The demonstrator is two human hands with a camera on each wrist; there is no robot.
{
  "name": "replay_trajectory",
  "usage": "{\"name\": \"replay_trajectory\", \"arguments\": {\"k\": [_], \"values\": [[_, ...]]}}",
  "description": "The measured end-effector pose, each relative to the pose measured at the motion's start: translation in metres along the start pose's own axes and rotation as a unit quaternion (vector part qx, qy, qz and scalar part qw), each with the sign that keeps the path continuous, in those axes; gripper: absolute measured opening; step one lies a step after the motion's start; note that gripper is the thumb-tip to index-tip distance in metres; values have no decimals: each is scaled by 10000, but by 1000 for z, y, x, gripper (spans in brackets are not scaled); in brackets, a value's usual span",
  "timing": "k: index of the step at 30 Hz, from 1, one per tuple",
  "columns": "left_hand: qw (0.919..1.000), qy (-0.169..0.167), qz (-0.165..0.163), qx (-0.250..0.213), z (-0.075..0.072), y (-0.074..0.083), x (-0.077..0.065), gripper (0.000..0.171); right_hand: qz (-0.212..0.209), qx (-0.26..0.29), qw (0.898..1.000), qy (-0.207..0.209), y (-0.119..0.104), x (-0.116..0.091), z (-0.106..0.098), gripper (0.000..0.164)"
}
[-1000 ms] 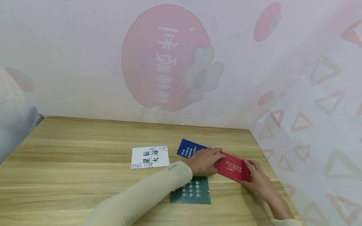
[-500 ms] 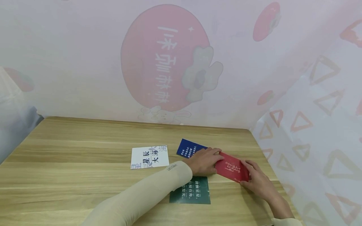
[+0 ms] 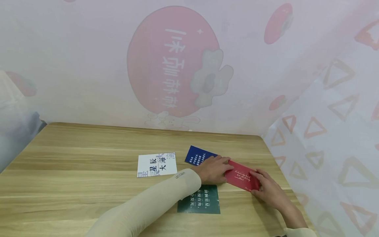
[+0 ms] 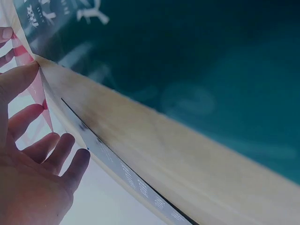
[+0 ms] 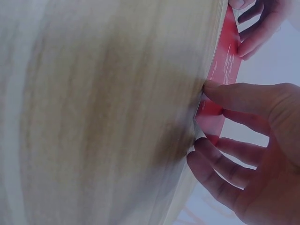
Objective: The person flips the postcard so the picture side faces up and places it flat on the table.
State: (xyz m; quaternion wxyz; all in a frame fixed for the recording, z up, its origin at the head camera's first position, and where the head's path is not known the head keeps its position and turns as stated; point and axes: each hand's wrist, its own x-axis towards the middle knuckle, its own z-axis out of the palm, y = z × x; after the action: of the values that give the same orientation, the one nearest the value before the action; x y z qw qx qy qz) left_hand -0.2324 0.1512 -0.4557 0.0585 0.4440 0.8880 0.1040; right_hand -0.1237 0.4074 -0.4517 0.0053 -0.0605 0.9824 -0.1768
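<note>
A red card with white cursive print lies at the right of the table, a hand at each end. My left hand holds its left end, thumb at the near edge and index finger at the far edge. At the right end, my right hand grips the card between thumb and index finger; in the right wrist view the card's corner tilts up off the wood. A blue card lies partly covered by my left hand. Below that wrist is a green card, partly hidden by the sleeve.
A white card with dark characters lies flat left of the hands. The wooden table ends at a printed curtain behind it, and another curtain with triangle shapes hangs along the right side.
My right fingers have shifted slightly left, the index finger reaching further over the red card. The card's right end has moved a little left. My left hand stays nearly in place.
</note>
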Motion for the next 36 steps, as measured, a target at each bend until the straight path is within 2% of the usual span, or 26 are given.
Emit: {"name": "replay_trajectory", "arguments": {"k": [17, 28, 33, 36], "values": [[9992, -370, -55, 118, -1, 3, -2, 56, -50, -79, 9997, -214, -6, 3, -2, 56], [9978, -657, -88, 49, 5, 4, 0, 56, -383, 19, 9991, -177, -1, 3, -3, 54], [9978, -664, -65, -5, 3, 5, -1, 56, -169, 104, 9994, -268, 2, 1, -5, 50], [9984, -560, -22, -87, 2, 5, -2, 55, -31, 23, 9999, -149, 3, 2, -4, 44]]}}
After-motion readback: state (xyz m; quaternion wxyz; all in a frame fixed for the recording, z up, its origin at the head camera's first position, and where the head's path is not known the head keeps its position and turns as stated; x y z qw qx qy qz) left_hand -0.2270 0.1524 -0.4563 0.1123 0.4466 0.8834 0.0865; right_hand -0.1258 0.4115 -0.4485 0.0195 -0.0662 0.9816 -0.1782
